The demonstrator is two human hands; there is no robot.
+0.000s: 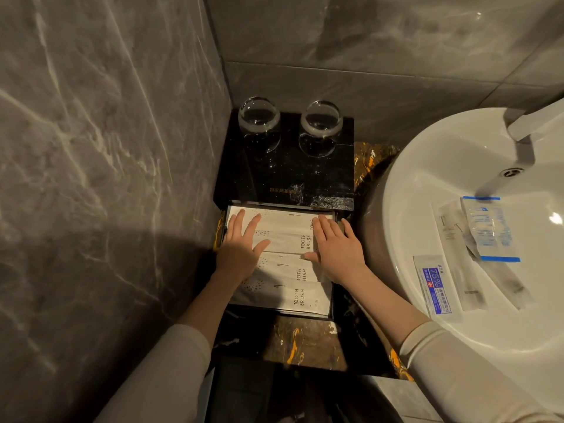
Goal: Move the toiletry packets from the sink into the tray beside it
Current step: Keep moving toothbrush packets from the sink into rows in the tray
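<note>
The white sink at the right holds several packets: a clear sachet with blue bands, a blue-and-white 75% wipe packet, and slim clear tubes between them. Left of it, on the marbled bench, a black tray carries white toothbrush packets in overlapping rows. The left hand and right hand lie palm-down on these packets, fingers spread flat, gripping nothing. Behind stand two glasses.
</note>
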